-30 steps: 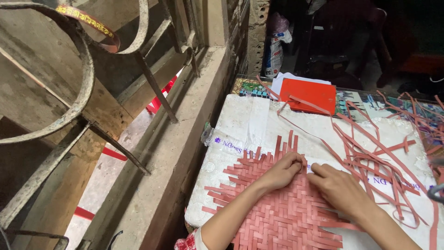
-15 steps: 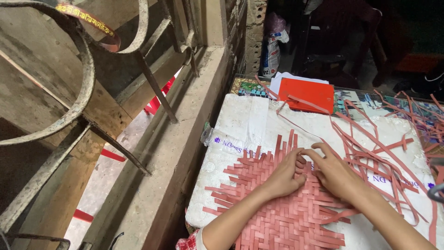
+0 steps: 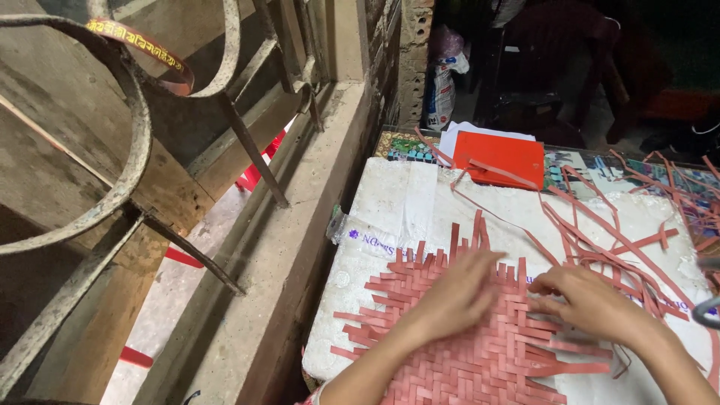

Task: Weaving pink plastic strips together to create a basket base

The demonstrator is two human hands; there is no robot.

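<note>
A mat woven from red paper strips (image 3: 480, 352) lies on a white foam board (image 3: 405, 202). My left hand (image 3: 457, 292) rests flat on the mat's upper middle, fingers together and slightly blurred. Just to its right, my right hand (image 3: 589, 300) lies at the mat's right edge, its fingertips pinching at the strip ends there. A tangle of loose red strips (image 3: 615, 232) spreads over the board behind and to the right of my right hand.
A red sheet of paper (image 3: 499, 159) on white sheets lies at the board's far edge. Left of the board runs a concrete ledge (image 3: 285, 247) with a rusty curved metal grille (image 3: 127, 142). A white sack (image 3: 442, 94) stands beyond, in a dark area.
Both hands have slid toward me and to the right across the mat. My right hand has shifted from the mat's top edge to its right edge.
</note>
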